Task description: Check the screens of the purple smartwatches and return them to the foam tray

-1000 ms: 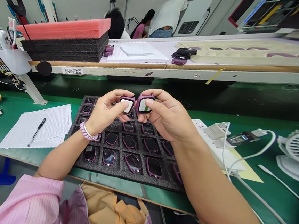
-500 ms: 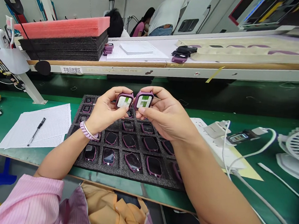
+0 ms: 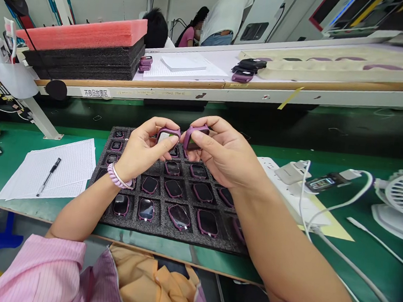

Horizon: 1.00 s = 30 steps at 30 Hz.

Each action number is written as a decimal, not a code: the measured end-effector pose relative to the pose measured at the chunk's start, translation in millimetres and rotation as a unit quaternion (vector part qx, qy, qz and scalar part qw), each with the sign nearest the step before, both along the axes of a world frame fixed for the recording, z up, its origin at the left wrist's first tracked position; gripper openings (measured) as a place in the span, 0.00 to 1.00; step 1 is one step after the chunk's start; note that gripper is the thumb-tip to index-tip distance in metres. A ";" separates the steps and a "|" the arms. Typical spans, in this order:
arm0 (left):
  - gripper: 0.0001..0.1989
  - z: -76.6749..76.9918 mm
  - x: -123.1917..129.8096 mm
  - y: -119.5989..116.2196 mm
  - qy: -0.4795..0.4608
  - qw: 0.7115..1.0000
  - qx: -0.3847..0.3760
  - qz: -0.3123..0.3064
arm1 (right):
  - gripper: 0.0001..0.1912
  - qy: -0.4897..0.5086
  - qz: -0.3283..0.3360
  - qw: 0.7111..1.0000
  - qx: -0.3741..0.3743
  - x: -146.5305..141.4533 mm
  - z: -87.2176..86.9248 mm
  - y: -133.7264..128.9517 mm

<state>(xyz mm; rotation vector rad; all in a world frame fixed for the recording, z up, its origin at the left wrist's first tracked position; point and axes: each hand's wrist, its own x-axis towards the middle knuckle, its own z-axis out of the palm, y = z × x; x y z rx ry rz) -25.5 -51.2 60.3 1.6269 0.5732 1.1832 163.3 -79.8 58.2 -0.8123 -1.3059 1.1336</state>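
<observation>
Holding left watch in left hand, right watch in right hand, over foam tray; seemingly touching screens with thumbs, probably needing steady grip next.

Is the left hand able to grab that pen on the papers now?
Probably not now: the left hand is holding a purple watch, which it would likely have to let go of first. Otherwise the way looks free, since the pen lies uncovered on the papers.
</observation>
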 end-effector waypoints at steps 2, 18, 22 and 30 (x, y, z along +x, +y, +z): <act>0.15 0.1 0.1 0.1 0.000 1.000 0.002 0.002 | 0.32 0.000 0.003 1.000 0.001 -0.1 0.2 -0.1; 0.25 -4.2 1.2 4.0 -0.024 0.999 0.015 -0.023 | 0.24 0.007 0.003 1.000 0.002 2.5 0.0 1.2; 0.23 -2.3 1.3 1.2 -0.020 1.000 0.003 -0.010 | 0.25 0.013 0.007 1.000 0.003 2.4 -0.1 1.4; 0.21 -1.8 0.4 1.6 -0.004 1.000 -0.012 0.001 | 0.24 0.036 0.020 0.999 0.003 0.5 0.5 0.9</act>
